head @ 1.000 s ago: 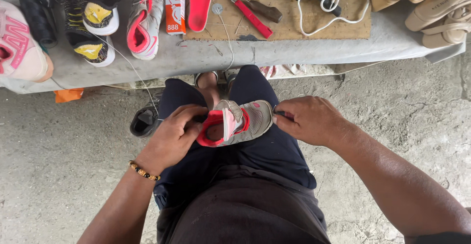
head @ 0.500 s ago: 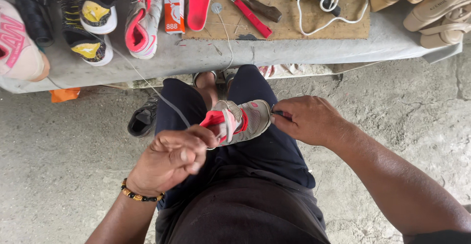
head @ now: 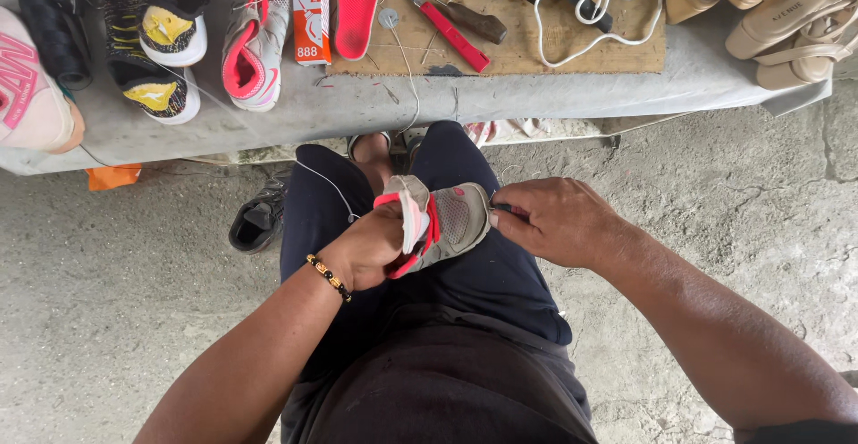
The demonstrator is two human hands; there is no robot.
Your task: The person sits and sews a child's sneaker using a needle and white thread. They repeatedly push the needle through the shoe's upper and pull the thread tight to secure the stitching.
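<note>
Grey mesh with red lining marks the small shoe (head: 442,222) I see resting on the lap, over the dark trousers (head: 465,274), below the front edge of the bench (head: 536,100). My left hand (head: 366,246) has its grip closed around the shoe's heel end, fingers wrapped over the red collar, a beaded bracelet (head: 327,276) on that wrist. My right hand (head: 559,221) sits at the toe end, its grip pinched shut on something small and dark at the fingertips; I cannot tell what it is. A thin white thread (head: 326,185) runs from the shoe up toward the bench. On the bench lie 2 black and yellow shoes (head: 161,37), a grey and pink shoe (head: 255,37), a red insole (head: 355,2), an orange and white box (head: 308,11), a red-handled tool (head: 456,37) and a coil of white cord (head: 594,2) on a brown board (head: 536,46). Tan sandals (head: 786,24) are stacked at the bench's far right, and a pink and white shoe (head: 31,91) at its far left. A black shoe (head: 257,221) sits on the concrete floor (head: 107,301) beside the left knee.
</note>
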